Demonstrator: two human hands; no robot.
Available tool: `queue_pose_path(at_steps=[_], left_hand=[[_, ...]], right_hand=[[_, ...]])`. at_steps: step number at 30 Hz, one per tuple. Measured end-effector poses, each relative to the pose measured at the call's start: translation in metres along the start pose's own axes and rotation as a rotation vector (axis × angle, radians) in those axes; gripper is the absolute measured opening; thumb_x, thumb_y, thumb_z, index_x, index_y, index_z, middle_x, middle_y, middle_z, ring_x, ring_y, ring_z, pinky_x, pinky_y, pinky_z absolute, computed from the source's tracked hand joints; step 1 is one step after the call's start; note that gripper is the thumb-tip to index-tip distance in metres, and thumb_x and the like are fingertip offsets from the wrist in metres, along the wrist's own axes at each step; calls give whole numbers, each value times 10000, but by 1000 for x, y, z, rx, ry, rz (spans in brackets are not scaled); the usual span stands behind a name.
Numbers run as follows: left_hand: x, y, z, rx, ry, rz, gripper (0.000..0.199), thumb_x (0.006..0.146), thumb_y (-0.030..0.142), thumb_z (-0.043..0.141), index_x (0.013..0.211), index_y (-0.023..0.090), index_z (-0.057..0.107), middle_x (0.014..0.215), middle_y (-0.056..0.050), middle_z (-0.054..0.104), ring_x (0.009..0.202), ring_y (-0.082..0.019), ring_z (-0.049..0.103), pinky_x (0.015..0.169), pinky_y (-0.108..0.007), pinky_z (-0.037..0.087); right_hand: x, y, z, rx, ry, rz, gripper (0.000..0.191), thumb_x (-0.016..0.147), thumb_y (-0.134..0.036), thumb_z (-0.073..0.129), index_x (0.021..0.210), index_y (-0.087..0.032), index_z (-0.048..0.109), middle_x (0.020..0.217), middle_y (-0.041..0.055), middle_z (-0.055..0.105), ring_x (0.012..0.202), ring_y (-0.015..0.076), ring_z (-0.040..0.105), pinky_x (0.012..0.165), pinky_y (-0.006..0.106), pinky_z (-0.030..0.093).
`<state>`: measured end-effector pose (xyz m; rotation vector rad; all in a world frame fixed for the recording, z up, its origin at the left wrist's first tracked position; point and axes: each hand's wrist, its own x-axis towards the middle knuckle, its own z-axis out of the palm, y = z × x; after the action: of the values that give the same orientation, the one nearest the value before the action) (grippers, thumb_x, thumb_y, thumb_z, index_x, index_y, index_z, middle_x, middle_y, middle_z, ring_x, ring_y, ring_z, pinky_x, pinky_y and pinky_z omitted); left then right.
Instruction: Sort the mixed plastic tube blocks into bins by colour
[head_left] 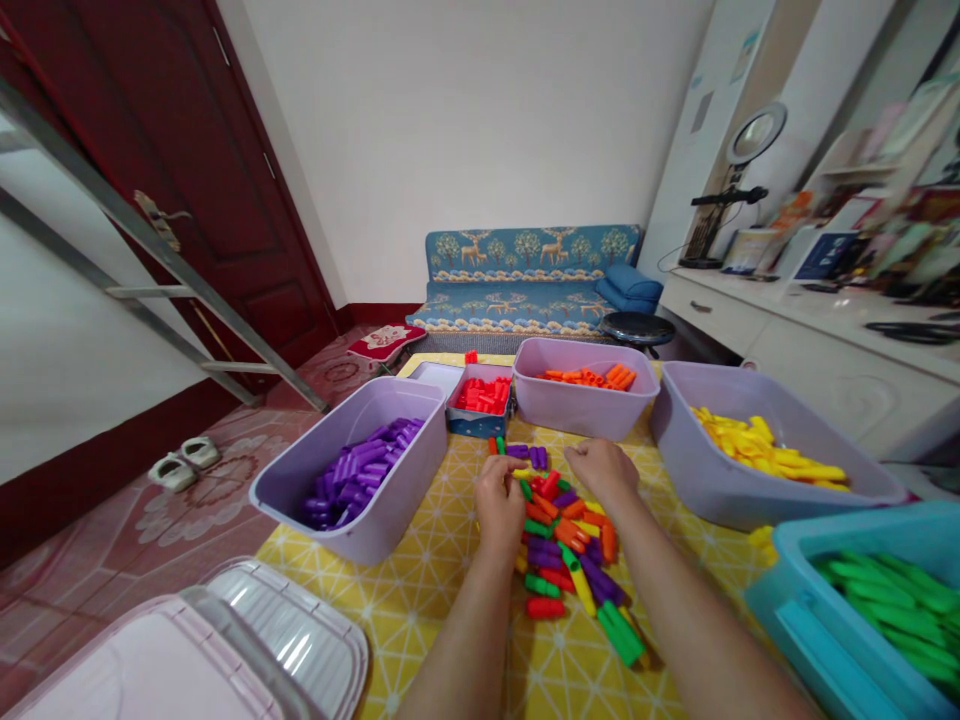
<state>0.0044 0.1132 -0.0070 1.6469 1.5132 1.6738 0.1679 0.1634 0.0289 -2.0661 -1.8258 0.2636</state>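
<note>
Got red, orange, green, yellow and purple all jumbled in the pile [571,533], on yellow cloth [420,610] with white triangle lines. Also got purple pieces [367,465], orange pieces [589,379] and yellow pieces [757,450] in pale lilac tubs [581,405], red pieces [484,394] in a dark blue box [478,425], green pieces [900,610] in a turquoise bin [795,595]. Plus a blue sofa [517,297], patterned with tan deer and trees.

– What shows behind the fingers of the left hand [500,500]?
– A bare wrist [501,550], then a bare forearm [469,630], widening away from them
– And the right hand [606,472]?
– Bare too, fingers to forearm
</note>
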Motion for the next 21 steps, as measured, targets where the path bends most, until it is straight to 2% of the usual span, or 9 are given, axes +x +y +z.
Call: queue_pose_path(at_steps=[3,6,8,10,12,15,21], left_hand=[[0,-1,-1,56,55,17,341,682,-26,414,829,189,633,897,-50,618,929,-195,590,876,-327,459],[1,-4,0,85,135,14,372,695,-7,432,971,180,596,1008,-81,595,1032,-225,549,952,-381,429],[1,-8,0,82,190,-3,411,712,6,435,1069,176,549,1084,-104,575,1087,-237,526,993,-407,408],[2,-13,0,81,221,-24,462,708,2,428,1127,176,516,1133,-117,558,1124,-242,512,1025,-423,389],[2,-17,1,90,217,-32,517,679,-16,416,1148,184,508,1151,-116,552,1146,-241,506,1044,-425,380],[2,-21,2,107,189,-21,560,644,-24,411,1151,188,520,1156,-106,556,1158,-233,510,1059,-414,377],[1,-15,2,114,178,-25,514,658,-8,427,1114,178,573,1127,-106,589,1136,-235,528,1040,-417,401]], right_hand=[[-4,-31,5,34,-24,-158,309,841,-394,505,726,-212,727,737,97,694,738,222,638,644,301,427],[-6,-57,15,83,-52,-383,179,809,-257,578,924,-233,713,1003,43,691,988,169,591,837,256,411],[-7,-70,21,70,-88,-516,285,794,-180,592,1053,-261,680,1157,19,639,1121,156,512,931,253,363],[-8,-78,27,12,-136,-602,346,828,-167,557,1144,-279,640,1251,28,583,1175,185,460,968,307,341],[-8,-83,32,-52,-174,-621,318,880,-199,497,1164,-262,625,1293,70,539,1177,236,450,964,377,345],[-7,-87,37,-87,-187,-551,294,912,-233,440,1137,-216,628,1256,135,519,1146,286,472,932,427,365],[-9,-82,32,-77,-194,-414,336,884,-236,433,1177,-186,589,1196,158,530,1109,291,532,849,391,421]])
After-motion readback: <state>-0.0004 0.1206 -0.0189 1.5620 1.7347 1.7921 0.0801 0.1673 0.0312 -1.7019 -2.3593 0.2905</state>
